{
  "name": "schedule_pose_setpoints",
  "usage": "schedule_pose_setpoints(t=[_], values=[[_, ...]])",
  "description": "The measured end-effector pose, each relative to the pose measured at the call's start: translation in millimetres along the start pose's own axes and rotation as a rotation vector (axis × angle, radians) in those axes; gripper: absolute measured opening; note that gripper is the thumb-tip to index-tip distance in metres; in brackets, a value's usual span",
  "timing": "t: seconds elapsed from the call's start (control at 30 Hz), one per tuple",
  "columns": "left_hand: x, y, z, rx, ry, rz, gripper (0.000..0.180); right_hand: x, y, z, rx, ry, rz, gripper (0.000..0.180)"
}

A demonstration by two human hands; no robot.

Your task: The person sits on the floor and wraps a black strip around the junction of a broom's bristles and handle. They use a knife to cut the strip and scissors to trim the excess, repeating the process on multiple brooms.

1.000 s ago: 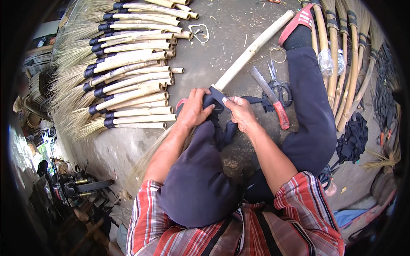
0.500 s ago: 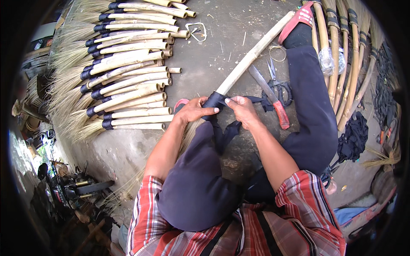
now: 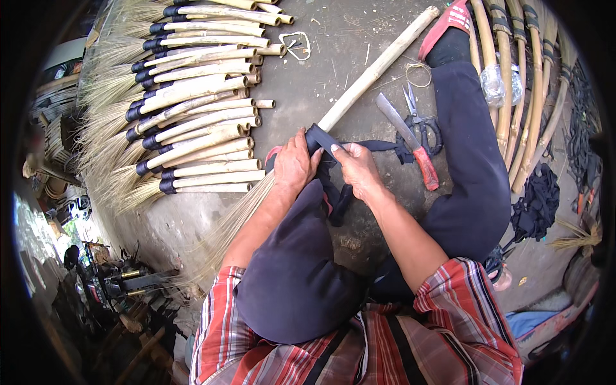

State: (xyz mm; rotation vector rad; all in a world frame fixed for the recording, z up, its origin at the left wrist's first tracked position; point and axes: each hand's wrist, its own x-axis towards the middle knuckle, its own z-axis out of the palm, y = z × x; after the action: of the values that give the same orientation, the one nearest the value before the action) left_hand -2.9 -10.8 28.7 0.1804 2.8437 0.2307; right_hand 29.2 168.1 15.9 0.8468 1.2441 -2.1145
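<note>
A broom lies slantwise before me, its pale bamboo handle (image 3: 378, 67) pointing up and right past my shoe. Its straw bristles (image 3: 240, 204) spread down and left, partly behind my left forearm. My left hand (image 3: 295, 162) is closed around the broom where black rubber-like strip wraps the handle's base. A length of that black strip (image 3: 325, 136) is pulled taut off the binding, and my right hand (image 3: 357, 170) pinches it between thumb and fingers. More of the strip trails right across the floor, and another part hangs below my hands.
Several bound brooms (image 3: 199, 138) lie stacked at left. Right of my hands are a red-handled knife (image 3: 425, 168) and scissors (image 3: 423, 125). Long curved bamboo-handled brooms (image 3: 504, 96) and a heap of black strips (image 3: 534, 204) lie at far right. A wire ring (image 3: 418, 75) sits near my shoe.
My left hand has turned and closed around the broom below the binding. My right hand has drawn the strip out from the wrap, and the handle has shifted slightly left and up.
</note>
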Motion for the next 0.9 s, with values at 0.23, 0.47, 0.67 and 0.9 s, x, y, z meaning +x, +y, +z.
schedule_pose_setpoints(t=[0.23, 0.47, 0.67, 0.9], values=[[28, -25, -21, -0.957, -0.954, -0.240, 0.043, 0, 4, -18, -0.026, -0.048, 0.020, 0.021], [-5, -17, -5, -0.541, -0.232, -0.017, 0.080, 18, 13, 2, -0.152, 0.000, -0.013, 0.029], [-15, -3, -1, -0.093, -0.033, 0.102, 0.081, -3, 10, 16, 0.112, 0.026, 0.113, 0.027], [0, 10, -4, -0.003, -0.171, -0.132, 0.068, -16, 2, 25, 0.177, 0.036, 0.042, 0.024]])
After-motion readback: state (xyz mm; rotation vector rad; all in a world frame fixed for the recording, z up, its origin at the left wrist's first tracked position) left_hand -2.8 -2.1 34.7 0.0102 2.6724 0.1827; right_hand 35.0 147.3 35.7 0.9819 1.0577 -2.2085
